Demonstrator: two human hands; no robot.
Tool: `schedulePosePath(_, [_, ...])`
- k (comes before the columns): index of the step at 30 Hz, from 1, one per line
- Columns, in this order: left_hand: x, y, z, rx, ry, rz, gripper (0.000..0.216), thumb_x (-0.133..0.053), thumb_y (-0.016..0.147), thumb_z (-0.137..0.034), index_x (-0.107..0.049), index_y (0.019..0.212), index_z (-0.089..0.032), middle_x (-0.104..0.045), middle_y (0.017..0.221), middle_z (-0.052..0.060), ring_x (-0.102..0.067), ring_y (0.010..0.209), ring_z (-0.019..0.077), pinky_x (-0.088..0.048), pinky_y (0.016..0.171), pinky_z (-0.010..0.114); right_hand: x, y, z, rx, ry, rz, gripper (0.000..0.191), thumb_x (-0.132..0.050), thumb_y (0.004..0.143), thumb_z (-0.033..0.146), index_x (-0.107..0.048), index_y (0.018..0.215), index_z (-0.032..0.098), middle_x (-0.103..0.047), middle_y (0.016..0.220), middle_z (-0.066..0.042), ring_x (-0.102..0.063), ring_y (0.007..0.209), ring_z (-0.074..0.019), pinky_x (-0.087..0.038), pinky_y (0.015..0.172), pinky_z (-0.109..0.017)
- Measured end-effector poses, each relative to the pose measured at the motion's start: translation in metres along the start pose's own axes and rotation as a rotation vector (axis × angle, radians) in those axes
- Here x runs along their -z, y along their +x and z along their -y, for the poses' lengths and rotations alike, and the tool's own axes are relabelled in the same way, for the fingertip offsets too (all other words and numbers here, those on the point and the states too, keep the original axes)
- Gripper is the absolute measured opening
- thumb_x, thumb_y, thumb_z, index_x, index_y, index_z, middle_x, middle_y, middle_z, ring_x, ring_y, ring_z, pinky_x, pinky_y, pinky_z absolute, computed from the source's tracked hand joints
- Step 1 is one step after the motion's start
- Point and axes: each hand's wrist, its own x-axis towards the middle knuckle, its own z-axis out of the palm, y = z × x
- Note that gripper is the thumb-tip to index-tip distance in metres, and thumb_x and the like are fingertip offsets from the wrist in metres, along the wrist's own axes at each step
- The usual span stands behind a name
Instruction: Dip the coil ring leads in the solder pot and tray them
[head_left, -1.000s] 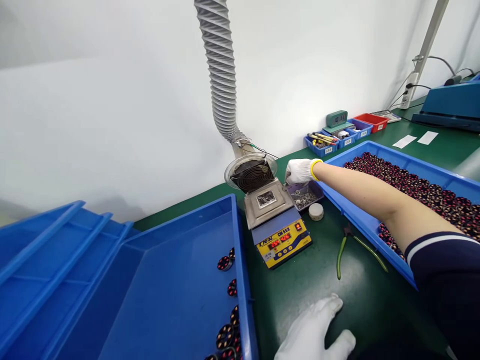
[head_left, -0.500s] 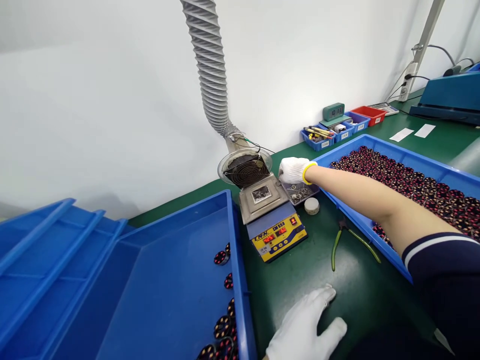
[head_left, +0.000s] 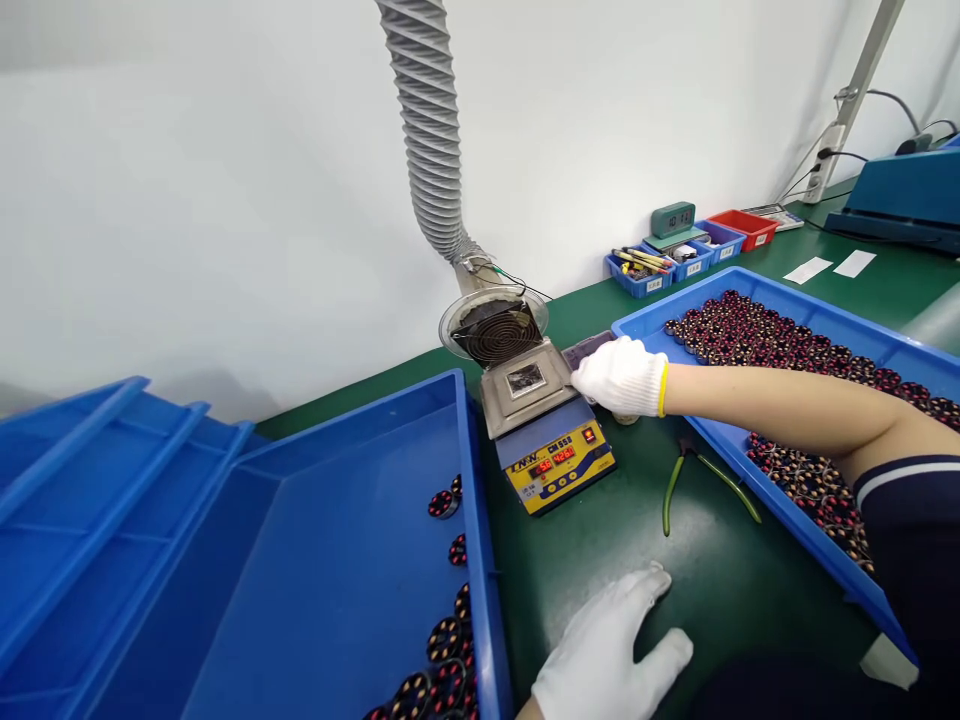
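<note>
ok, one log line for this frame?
right hand: beside solder pot, grip unclear | left hand: flat on mat, open | cutters: on mat, untouched | coils: in tray under right arm

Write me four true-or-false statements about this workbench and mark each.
The white-gloved right hand is beside the square metal solder pot with the yellow front panel. True.
The white-gloved left hand holds the green-handled pliers. False: it lies flat on the green mat, apart from them.
The large blue plastic tray on the right holds many dark wound coils. True.
The ribbed grey hose ends over a red bin. False: it ends at the round fan behind the pot.
</note>
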Motion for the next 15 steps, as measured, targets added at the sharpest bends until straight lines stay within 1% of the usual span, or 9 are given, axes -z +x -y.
schedulePosePath(3, [-0.003, -0.001, 0.001, -0.017, -0.015, -0.023, 0.058, -0.056, 0.084, -0.046, -0.056, 0.136, -0.021, -0.052, 0.144, 0.007, -0.047, 0.134, 0.0267, -0.036, 0.114, 0.041, -0.006, -0.001, 0.011, 0.038, -0.134, -0.149, 0.034, -0.035, 0.083, -0.001, -0.065, 0.098, -0.004, -0.064, 0.078, -0.027, -0.063, 0.071, -0.0326, -0.042, 0.052, -0.035])
schedulePosePath(4, [-0.004, -0.001, 0.001, -0.023, -0.019, -0.033, 0.057, -0.056, 0.084, -0.046, -0.056, 0.136, -0.021, -0.053, 0.143, 0.007, -0.047, 0.133, 0.0264, -0.036, 0.114, 0.041, -0.008, 0.002, 0.012, 0.073, -0.163, -0.171, 0.033, -0.034, 0.083, -0.002, -0.065, 0.095, -0.004, -0.063, 0.076, -0.026, -0.063, 0.07, -0.0322, -0.041, 0.051, -0.034])
schedulePosePath(5, [-0.004, -0.001, 0.001, -0.025, -0.023, -0.041, 0.057, -0.056, 0.085, -0.046, -0.056, 0.136, -0.022, -0.053, 0.143, 0.006, -0.047, 0.133, 0.0263, -0.036, 0.114, 0.04, -0.009, 0.007, 0.011, 0.114, -0.172, -0.163, 0.031, -0.036, 0.082, -0.002, -0.065, 0.093, -0.003, -0.063, 0.074, -0.025, -0.063, 0.07, -0.0316, -0.04, 0.052, -0.034])
schedulePosePath(7, [-0.005, -0.002, 0.0, -0.019, -0.032, -0.051, 0.056, -0.056, 0.085, -0.047, -0.057, 0.135, -0.023, -0.054, 0.143, 0.006, -0.048, 0.133, 0.0262, -0.037, 0.114, 0.041, -0.009, 0.018, 0.007, 0.186, -0.156, -0.1, 0.028, -0.039, 0.08, -0.002, -0.065, 0.09, -0.002, -0.061, 0.074, -0.023, -0.062, 0.071, -0.0301, -0.04, 0.055, -0.033])
schedulePosePath(8, [-0.005, -0.002, 0.0, -0.011, -0.039, -0.053, 0.056, -0.056, 0.084, -0.046, -0.057, 0.135, -0.023, -0.054, 0.142, 0.005, -0.048, 0.132, 0.0263, -0.037, 0.113, 0.041, -0.009, 0.023, 0.004, 0.195, -0.144, -0.063, 0.026, -0.04, 0.08, -0.001, -0.064, 0.09, -0.001, -0.061, 0.075, -0.023, -0.062, 0.073, -0.0293, -0.04, 0.057, -0.034])
schedulePosePath(12, [-0.003, -0.003, -0.003, -0.016, -0.061, -0.053, 0.054, -0.057, 0.084, -0.046, -0.058, 0.133, -0.023, -0.055, 0.141, 0.005, -0.049, 0.131, 0.0263, -0.038, 0.113, 0.042, 0.001, 0.033, -0.001, 0.123, -0.11, 0.046, 0.024, -0.044, 0.081, 0.004, -0.064, 0.094, -0.002, -0.06, 0.084, -0.026, -0.06, 0.084, -0.0286, -0.042, 0.065, -0.038])
schedulePosePath(15, [-0.002, -0.004, -0.003, -0.032, -0.075, -0.06, 0.055, -0.057, 0.084, -0.048, -0.058, 0.134, -0.023, -0.054, 0.142, 0.005, -0.049, 0.131, 0.0263, -0.038, 0.112, 0.042, 0.016, 0.039, -0.001, 0.119, -0.076, 0.165, 0.026, -0.046, 0.08, 0.004, -0.064, 0.097, -0.004, -0.061, 0.092, -0.03, -0.062, 0.093, -0.0331, -0.047, 0.071, -0.046])
